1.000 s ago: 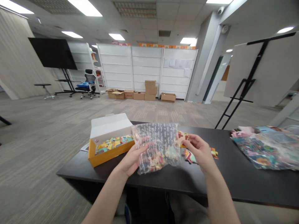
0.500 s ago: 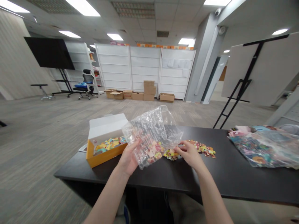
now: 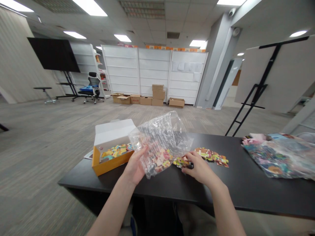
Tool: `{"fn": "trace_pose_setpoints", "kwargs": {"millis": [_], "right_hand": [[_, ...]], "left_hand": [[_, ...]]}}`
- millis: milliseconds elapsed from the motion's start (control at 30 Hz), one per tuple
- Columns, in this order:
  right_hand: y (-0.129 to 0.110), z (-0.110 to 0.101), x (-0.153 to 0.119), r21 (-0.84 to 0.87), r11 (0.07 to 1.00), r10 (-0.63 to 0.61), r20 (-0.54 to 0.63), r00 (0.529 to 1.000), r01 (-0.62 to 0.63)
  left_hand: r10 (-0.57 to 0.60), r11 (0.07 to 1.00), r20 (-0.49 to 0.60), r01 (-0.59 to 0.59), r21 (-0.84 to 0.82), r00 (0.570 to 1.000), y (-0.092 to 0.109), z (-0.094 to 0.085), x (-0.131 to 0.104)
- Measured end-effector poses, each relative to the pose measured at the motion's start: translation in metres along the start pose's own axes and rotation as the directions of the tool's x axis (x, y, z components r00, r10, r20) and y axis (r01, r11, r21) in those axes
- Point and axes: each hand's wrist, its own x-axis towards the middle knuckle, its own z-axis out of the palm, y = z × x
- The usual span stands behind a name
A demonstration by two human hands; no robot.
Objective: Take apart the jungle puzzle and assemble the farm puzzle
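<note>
A clear plastic bag [image 3: 163,137] with colourful puzzle pieces in its lower part is held at its left side by my left hand [image 3: 136,165]. My right hand [image 3: 199,168] reaches over a small pile of puzzle pieces [image 3: 180,162] on the dark table, thumb and fingers apart around the pile's right end. Whether it grips a piece is too small to tell. More loose pieces [image 3: 213,155] lie just behind and right of that hand. To the left stands an open yellow box [image 3: 110,165] with a white lid, holding several pieces.
On the right of the black table [image 3: 246,183] lie large plastic bags [image 3: 275,157] of colourful pieces. A flat printed sheet [image 3: 89,155] shows beside the yellow box. Beyond the table are cardboard boxes [image 3: 158,95], an office chair [image 3: 91,88] and a black easel stand [image 3: 251,98].
My right hand has moved down a little, and its thumb and fingers have spread around the end of the small pile. My left hand keeps hold of the bag.
</note>
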Motion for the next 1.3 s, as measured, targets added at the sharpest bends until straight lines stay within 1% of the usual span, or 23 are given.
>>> {"fn": "trace_pose_setpoints", "kwargs": {"millis": [167, 333, 400, 467, 500, 533, 567, 600, 633, 667, 700, 767, 833, 900, 1000, 1100, 1167, 1200, 1267, 1300], "right_hand": [[0.005, 0.010, 0.004, -0.041, 0.999, 0.017, -0.007, 1.000, -0.017], [-0.002, 0.024, 0.015, -0.102, 0.995, 0.000, -0.052, 0.999, -0.005], [-0.005, 0.023, 0.017, -0.124, 0.992, -0.030, -0.083, 0.996, 0.019], [-0.003, 0.016, 0.017, -0.135, 0.990, -0.046, -0.127, 0.991, 0.028], [0.000, 0.009, 0.014, -0.137, 0.991, -0.024, -0.155, 0.988, 0.002], [0.005, 0.001, 0.011, -0.136, 0.989, 0.028, -0.183, 0.983, -0.054], [0.011, -0.007, 0.006, -0.132, 0.981, 0.113, -0.206, 0.972, -0.142], [0.019, -0.016, 0.001, -0.124, 0.960, 0.224, -0.207, 0.953, -0.252], [0.027, -0.025, -0.005, -0.115, 0.925, 0.337, -0.191, 0.922, -0.362], [0.036, -0.032, -0.010, -0.111, 0.896, 0.409, -0.170, 0.897, -0.430], [0.044, -0.037, -0.016, -0.104, 0.875, 0.454, -0.161, 0.876, -0.472], [0.057, -0.042, -0.024, -0.081, 0.856, 0.499, -0.126, 0.857, -0.510], [0.063, -0.039, -0.026, -0.045, 0.846, 0.526, -0.088, 0.846, -0.531], [0.061, -0.032, -0.024, -0.017, 0.836, 0.547, -0.061, 0.835, -0.549], [0.051, -0.019, -0.014, -0.001, 0.833, 0.553, -0.054, 0.831, -0.554], [0.039, -0.016, -0.008, 0.010, 0.855, 0.517, -0.093, 0.851, -0.518], [0.033, -0.023, -0.008, 0.034, 0.885, 0.463, -0.161, 0.872, -0.464], [0.031, -0.028, -0.009, 0.067, 0.898, 0.439, -0.211, 0.873, -0.436], [0.024, -0.041, -0.012, 0.186, 0.914, 0.402, -0.317, 0.859, -0.359], [0.020, -0.047, -0.014, 0.264, 0.915, 0.385, -0.352, 0.853, -0.304]], "left_hand": [[-0.016, 1.000, 0.020, 0.016, 0.003, 1.000, -0.001, 0.000, 0.000], [-0.023, 1.000, 0.011, 0.023, 0.004, 1.000, -0.004, 0.002, 0.001], [-0.024, 1.000, 0.001, 0.024, 0.004, 1.000, -0.005, 0.004, 0.001], [-0.022, 1.000, -0.008, 0.022, 0.004, 1.000, -0.004, 0.004, 0.000], [-0.021, 1.000, -0.011, 0.021, 0.001, 1.000, -0.004, 0.004, 0.000], [-0.021, 1.000, -0.015, 0.021, -0.004, 1.000, -0.002, 0.004, -0.001], [-0.025, 1.000, -0.018, 0.024, -0.012, 1.000, -0.001, 0.004, -0.001], [-0.031, 0.999, -0.020, 0.031, -0.022, 0.999, 0.000, 0.004, -0.001], [-0.041, 0.999, -0.023, 0.041, -0.032, 0.999, 0.002, 0.003, -0.001], [-0.054, 0.998, -0.025, 0.053, -0.038, 0.998, 0.003, 0.003, -0.001], [-0.067, 0.997, -0.025, 0.066, -0.040, 0.997, 0.003, 0.002, -0.001], [-0.089, 0.995, -0.016, 0.089, -0.038, 0.996, 0.002, 0.001, 0.000], [-0.095, 0.994, 0.002, 0.095, -0.046, 0.995, 0.000, 0.002, 0.001], [-0.093, 0.994, 0.034, 0.094, -0.060, 0.995, -0.004, 0.003, 0.001], [-0.113, 0.992, 0.064, 0.117, -0.052, 0.992, -0.010, 0.006, 0.001], [-0.147, 0.989, 0.035, 0.147, 0.002, 0.989, -0.013, 0.008, 0.001], [-0.162, 0.986, 0.011, 0.161, 0.047, 0.987, -0.015, 0.009, 0.000], [-0.170, 0.983, 0.004, 0.170, 0.070, 0.985, -0.015, 0.009, 0.000], [-0.196, 0.974, 0.010, 0.193, 0.116, 0.981, -0.016, 0.008, 0.000], [-0.208, 0.969, 0.021, 0.203, 0.138, 0.978, -0.017, 0.007, -0.001]]}}
